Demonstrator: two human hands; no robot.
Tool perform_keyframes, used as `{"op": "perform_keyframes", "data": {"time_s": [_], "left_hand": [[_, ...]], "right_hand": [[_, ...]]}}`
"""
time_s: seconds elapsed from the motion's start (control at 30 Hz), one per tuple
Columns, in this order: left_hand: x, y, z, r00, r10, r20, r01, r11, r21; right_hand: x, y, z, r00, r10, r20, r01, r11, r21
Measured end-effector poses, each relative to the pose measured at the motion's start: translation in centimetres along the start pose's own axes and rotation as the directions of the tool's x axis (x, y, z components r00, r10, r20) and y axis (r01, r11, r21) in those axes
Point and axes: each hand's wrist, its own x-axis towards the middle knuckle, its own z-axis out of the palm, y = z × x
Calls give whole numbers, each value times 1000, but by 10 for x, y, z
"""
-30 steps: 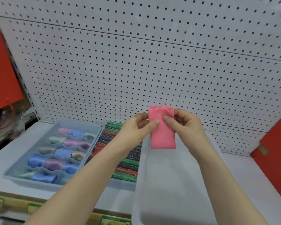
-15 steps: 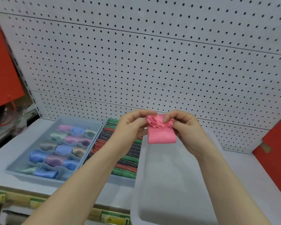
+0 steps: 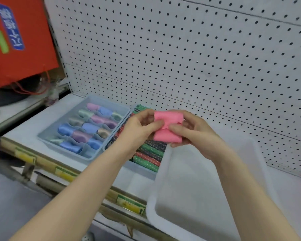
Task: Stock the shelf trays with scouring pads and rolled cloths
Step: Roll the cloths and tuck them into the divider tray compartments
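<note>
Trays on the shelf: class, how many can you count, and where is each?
3. A divided tray of rolled cloths at the left, a middle tray of scouring pads beside it, a white tray at the right. More may lie outside view.

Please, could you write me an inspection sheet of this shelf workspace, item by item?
Surface: white shelf, three trays standing on it.
Job's things: pink cloth in the hands; divided tray with rolled cloths; scouring pads in the middle tray; white tray, visible part bare.
Clutter: nothing seen.
Grippers: left hand and right hand both pinch the pink cloth.
Cables: nothing seen.
Surroundings: pegboard behind; red bag at left.
</note>
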Motion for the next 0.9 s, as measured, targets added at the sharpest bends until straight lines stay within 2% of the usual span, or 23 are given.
{"op": "perform_keyframes", "data": {"time_s": [0.2,0.33,0.43,0.57,0.63,0.7,0.77,0.83,0.9], "left_hand": [[-11,-8,-44,999,17,-35,-17,1000,-2],[-1,-10,-90,997,37,-67,-40,999,-30],[5,-3,-130,998,44,-48,-43,999,24],[16,-3,-179,991,136,-7,-132,971,200],[20,-6,-206,983,170,67,-182,946,267],[19,-9,-234,979,147,142,-186,932,313],[20,-15,-267,981,133,141,-183,877,444],[21,-23,-299,977,165,135,-213,744,634],[21,-30,-321,968,160,196,-253,611,751]], "right_hand": [[29,5,41,999,-12,-31,13,1000,26],[51,-2,71,998,31,55,-34,997,65],[71,-11,97,984,107,142,-127,982,138],[99,-4,141,973,227,44,-230,971,70],[108,1,166,963,266,34,-268,960,81],[112,8,188,959,284,-26,-281,956,82],[115,18,208,952,274,-134,-280,960,-28],[118,31,224,960,193,-201,-245,928,-279],[121,43,240,973,130,-188,-217,787,-577]]}}
